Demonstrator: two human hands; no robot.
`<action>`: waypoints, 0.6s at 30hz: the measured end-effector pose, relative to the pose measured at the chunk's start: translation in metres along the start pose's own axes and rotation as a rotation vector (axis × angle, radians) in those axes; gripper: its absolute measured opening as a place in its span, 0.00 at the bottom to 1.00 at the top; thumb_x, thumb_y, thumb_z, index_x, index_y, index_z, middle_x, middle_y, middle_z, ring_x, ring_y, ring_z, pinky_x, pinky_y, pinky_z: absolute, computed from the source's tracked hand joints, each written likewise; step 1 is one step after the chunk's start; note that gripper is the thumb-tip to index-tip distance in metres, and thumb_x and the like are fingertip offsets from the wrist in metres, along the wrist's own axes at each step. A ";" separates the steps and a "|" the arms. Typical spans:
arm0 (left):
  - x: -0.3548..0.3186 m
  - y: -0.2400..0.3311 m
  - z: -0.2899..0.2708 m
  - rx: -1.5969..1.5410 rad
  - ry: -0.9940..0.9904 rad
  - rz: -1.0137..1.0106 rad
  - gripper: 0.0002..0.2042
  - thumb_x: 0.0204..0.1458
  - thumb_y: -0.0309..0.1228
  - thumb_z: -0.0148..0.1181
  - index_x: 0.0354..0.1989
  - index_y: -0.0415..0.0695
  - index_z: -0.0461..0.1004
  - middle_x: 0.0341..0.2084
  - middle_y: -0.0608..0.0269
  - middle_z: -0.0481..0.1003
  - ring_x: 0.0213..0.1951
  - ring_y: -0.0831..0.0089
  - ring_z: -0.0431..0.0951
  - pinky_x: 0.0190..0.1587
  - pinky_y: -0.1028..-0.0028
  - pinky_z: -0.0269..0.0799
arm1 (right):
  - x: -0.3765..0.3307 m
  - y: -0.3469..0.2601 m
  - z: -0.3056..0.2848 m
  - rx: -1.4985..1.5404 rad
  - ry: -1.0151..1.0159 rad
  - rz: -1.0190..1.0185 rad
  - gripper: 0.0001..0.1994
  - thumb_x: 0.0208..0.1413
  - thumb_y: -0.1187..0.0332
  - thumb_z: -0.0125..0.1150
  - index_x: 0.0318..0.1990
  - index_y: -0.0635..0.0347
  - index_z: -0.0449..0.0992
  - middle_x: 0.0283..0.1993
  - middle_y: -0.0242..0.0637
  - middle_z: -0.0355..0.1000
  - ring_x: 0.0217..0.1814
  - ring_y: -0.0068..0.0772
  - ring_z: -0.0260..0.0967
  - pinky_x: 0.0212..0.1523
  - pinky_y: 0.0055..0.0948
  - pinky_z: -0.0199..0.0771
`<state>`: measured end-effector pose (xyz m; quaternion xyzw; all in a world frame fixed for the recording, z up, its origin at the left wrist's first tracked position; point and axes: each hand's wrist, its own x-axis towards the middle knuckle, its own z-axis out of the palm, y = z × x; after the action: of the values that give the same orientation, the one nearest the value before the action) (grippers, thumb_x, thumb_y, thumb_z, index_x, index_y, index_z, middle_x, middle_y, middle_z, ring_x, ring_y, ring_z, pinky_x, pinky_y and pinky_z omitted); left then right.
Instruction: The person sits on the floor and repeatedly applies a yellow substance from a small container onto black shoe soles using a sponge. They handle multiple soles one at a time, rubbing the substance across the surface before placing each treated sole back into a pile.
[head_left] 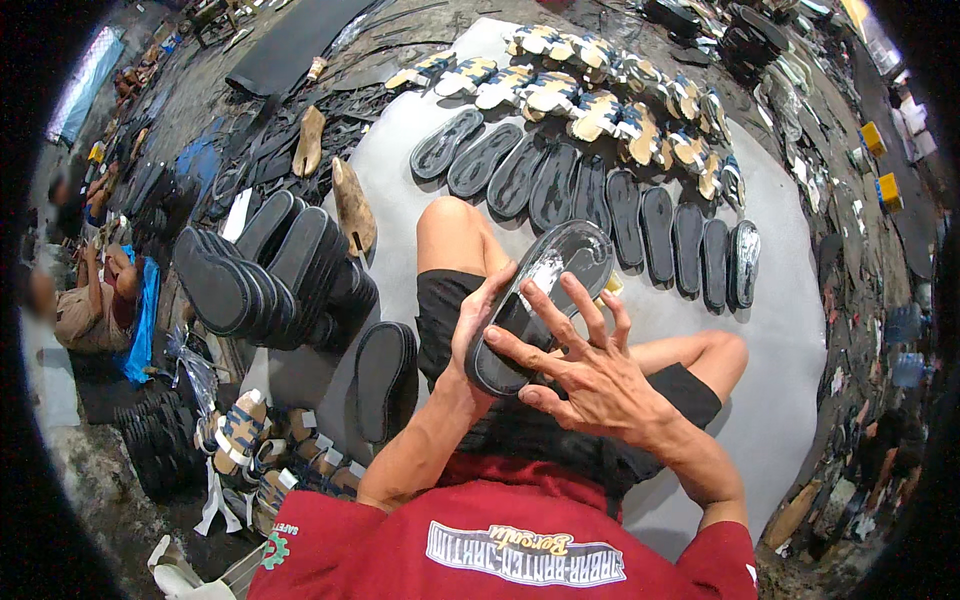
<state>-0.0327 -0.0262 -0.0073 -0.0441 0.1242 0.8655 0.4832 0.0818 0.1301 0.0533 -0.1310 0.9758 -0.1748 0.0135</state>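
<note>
A black sandal sole (pixel 583 248) is tilted up above my lap, with a wet, whitish, shiny smear along its upper face. My left hand (pixel 468 345) grips it by the left edge, thumb along the rim. Across the lower half of the sole lies my right hand (pixel 605 385), fingers spread and the tips at the smeared face. Beyond my knees, several black soles (pixel 552 188) stand in a curved row on a grey sheet (pixel 775 270). Some of them, such as the rightmost sole (pixel 745 262), also have shiny wet streaks.
Behind the row, several sandal uppers (pixel 597 115) with dark straps sit on lasts. Piled soles (pixel 215 285) and a wooden last (pixel 352 205) are at the left, with another pair of soles (pixel 385 380) nearer me. Another person (pixel 95 300) sits far left. Scraps litter the floor.
</note>
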 end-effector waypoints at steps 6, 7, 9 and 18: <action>-0.008 0.004 0.013 0.131 -0.009 0.010 0.24 0.76 0.40 0.44 0.73 0.38 0.66 0.62 0.51 0.77 0.58 0.61 0.83 0.62 0.60 0.83 | 0.000 0.001 -0.005 -0.020 -0.022 -0.094 0.29 0.73 0.37 0.48 0.79 0.12 0.60 0.90 0.30 0.40 0.91 0.48 0.30 0.82 0.63 0.17; -0.012 0.002 0.008 0.217 -0.038 0.060 0.25 0.75 0.40 0.46 0.74 0.38 0.65 0.63 0.51 0.77 0.59 0.61 0.82 0.63 0.60 0.81 | 0.000 0.002 -0.005 -0.016 -0.022 -0.112 0.28 0.73 0.37 0.48 0.79 0.12 0.60 0.90 0.30 0.40 0.91 0.48 0.30 0.82 0.63 0.18; -0.017 -0.001 0.002 0.385 -0.087 0.161 0.28 0.74 0.42 0.51 0.75 0.36 0.62 0.65 0.50 0.75 0.63 0.61 0.79 0.67 0.59 0.78 | 0.000 0.004 -0.005 -0.044 -0.014 -0.148 0.28 0.73 0.37 0.48 0.79 0.11 0.60 0.90 0.29 0.40 0.91 0.47 0.30 0.82 0.63 0.18; -0.014 0.012 -0.005 0.346 -0.115 0.076 0.19 0.74 0.33 0.50 0.67 0.36 0.71 0.58 0.52 0.80 0.55 0.64 0.84 0.58 0.63 0.86 | 0.001 0.027 -0.020 0.242 0.083 -0.297 0.31 0.60 0.40 0.69 0.73 0.12 0.71 0.88 0.37 0.47 0.89 0.50 0.37 0.81 0.61 0.29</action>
<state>-0.0352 -0.0451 -0.0072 0.0937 0.2450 0.8499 0.4570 0.0727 0.1608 0.0626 -0.2634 0.9173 -0.2963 -0.0370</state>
